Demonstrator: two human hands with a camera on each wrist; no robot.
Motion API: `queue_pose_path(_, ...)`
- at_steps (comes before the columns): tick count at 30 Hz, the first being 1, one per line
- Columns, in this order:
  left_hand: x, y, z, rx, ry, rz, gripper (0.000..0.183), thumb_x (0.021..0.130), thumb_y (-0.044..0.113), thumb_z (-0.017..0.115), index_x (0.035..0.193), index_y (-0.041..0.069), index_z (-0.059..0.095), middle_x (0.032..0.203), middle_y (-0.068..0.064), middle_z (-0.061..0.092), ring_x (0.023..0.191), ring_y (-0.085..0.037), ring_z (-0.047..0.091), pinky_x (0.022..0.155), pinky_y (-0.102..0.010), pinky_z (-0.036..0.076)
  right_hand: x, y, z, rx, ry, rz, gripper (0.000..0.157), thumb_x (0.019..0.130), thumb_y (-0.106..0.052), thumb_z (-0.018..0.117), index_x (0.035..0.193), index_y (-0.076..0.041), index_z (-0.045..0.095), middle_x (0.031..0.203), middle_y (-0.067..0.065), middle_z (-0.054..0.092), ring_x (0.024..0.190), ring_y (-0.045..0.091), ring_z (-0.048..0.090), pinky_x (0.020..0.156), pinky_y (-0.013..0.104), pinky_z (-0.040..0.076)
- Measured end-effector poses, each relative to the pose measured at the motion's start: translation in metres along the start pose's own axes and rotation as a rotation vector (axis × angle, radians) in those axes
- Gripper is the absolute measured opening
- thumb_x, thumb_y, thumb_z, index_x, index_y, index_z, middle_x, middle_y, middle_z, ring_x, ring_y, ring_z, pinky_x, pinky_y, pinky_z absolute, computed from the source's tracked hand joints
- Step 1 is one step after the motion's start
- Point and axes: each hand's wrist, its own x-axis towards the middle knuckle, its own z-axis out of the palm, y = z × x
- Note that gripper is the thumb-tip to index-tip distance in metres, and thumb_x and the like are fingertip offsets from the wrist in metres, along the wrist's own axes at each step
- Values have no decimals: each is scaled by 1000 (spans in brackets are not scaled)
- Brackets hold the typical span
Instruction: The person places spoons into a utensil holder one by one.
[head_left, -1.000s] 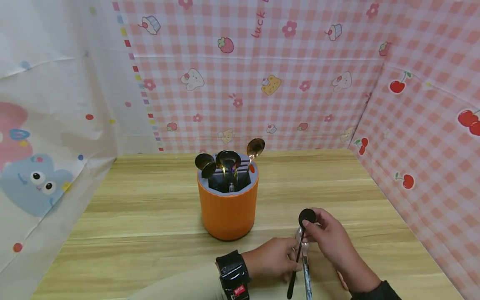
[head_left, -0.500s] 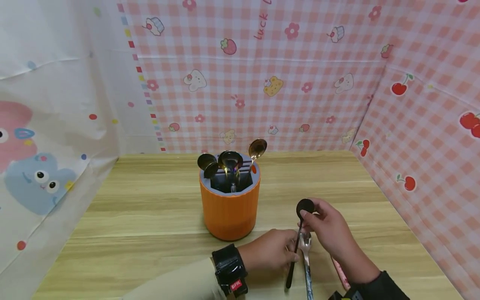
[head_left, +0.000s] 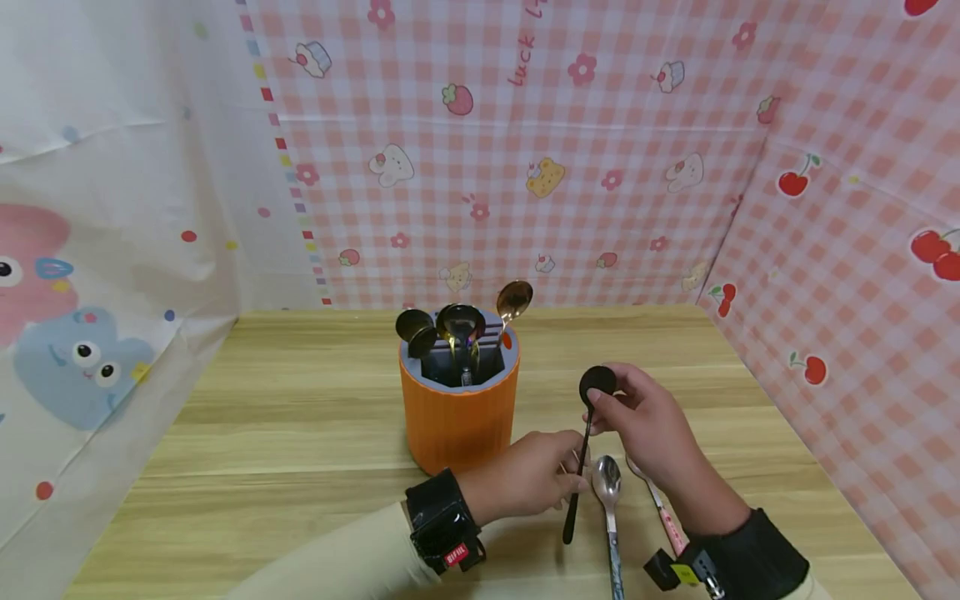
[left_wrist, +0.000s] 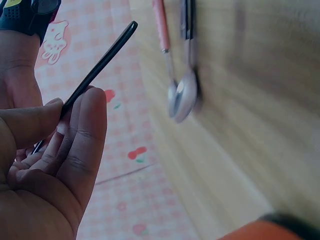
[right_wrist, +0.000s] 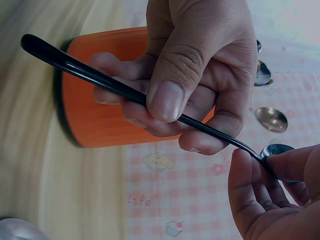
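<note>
Between my two hands I hold a black spoon [head_left: 571, 518], clear above the table in the left wrist view. My right hand [head_left: 660, 437] pinches it at the bowl, thumb on the face. The left hand [head_left: 517, 477] pinches the handle between thumb and fingers, the handle's end sticking out past them. Just right of the left hand lies a silver spoon [head_left: 607, 481] with a grey-blue patterned handle. Beside the right wrist, a piece of cutlery with a pink handle [head_left: 670, 523] is partly covered in the head view; the left wrist view shows its spoon bowl [left_wrist: 172, 100].
An orange utensil holder [head_left: 459, 429] with a grey top insert stands behind my left hand. Several dark and gold spoons poke out of it, a gold spoon [head_left: 515, 298] highest at its right. Patterned cloth [head_left: 480, 150] walls the wooden table at the back and sides.
Both hands have carried the black spoon up and left, nearer the orange holder. The silver spoon and the pink-handled one are now more exposed on the table.
</note>
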Motion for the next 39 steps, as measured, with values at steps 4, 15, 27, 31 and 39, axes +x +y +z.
queue_pose_path(4,-3,6,-12,40,27,27,16,93,13,68,102,13,56,83,4,66,61,-6,61,52,-22,50,7,-14,0,-12,-10,-32,27,99,-16,61,123,-5,56,102,19,61,77,26,65,70,33,59)
queue_pose_path(15,-15,17,-43,63,102,95,24,94,14,67,113,14,52,90,2,67,66,-5,63,55,-22,50,24,-56,5,-36,-24,-109,28,99,-19,61,122,-4,57,100,20,62,78,24,66,71,31,58)
queue_pose_path(27,-32,25,-73,-53,95,113,35,96,8,62,127,12,46,94,-3,67,73,-11,68,66,-26,56,31,-76,13,-17,-75,-128,32,97,-27,63,123,-10,58,101,16,65,83,25,67,80,39,56)
queue_pose_path(31,-37,27,-82,-40,112,123,34,97,9,62,127,13,47,96,-5,67,72,-12,68,68,-28,57,32,-83,15,-43,-77,-112,36,95,-30,66,125,-13,57,102,13,65,85,25,67,84,43,54)
queue_pose_path(39,-46,28,-95,48,226,148,13,97,15,63,109,16,59,91,1,68,72,-15,66,67,-28,55,34,-90,25,14,-116,-121,29,94,-17,67,116,-3,57,103,14,60,89,26,64,77,33,55)
